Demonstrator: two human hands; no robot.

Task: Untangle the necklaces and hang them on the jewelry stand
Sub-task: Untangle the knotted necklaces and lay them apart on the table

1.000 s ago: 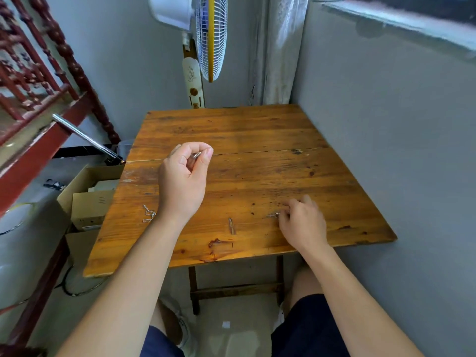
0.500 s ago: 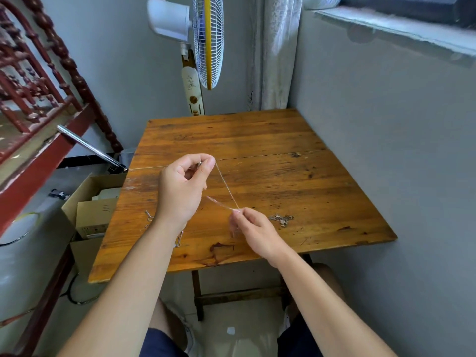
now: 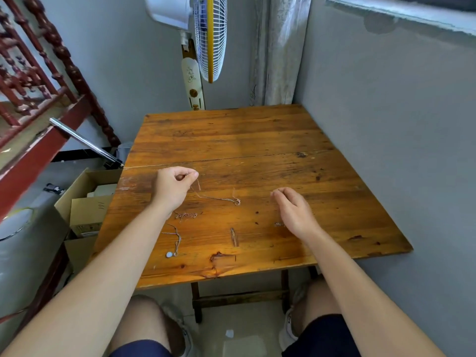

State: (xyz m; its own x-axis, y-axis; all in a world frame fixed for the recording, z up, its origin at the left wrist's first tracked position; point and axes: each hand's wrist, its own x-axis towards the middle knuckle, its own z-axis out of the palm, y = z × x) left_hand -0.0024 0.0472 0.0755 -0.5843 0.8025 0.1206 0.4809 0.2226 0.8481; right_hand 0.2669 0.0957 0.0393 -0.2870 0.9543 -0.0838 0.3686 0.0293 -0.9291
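The left hand (image 3: pixel 175 186) pinches one end of a fine chain (image 3: pixel 219 199) between thumb and forefinger, beyond and left of the gouge (image 3: pixel 234 237) in the table (image 3: pixel 334 202). The right hand (image 3: pixel 293 210), right of the gouge, hangs loosely curled and empty. Likely risk: a quick lift could whip the slack chain into a fresh knot. The chain is hair-thin and pale, sagging to the wood and ending in a small ring beyond the gouge. A pink tangle (image 3: pixel 186 215) and a silver necklace (image 3: pixel 176 240) with a round pendant lie left of the gouge, and a small clump (image 3: pixel 278 224) lies right of it. No stand is in view.
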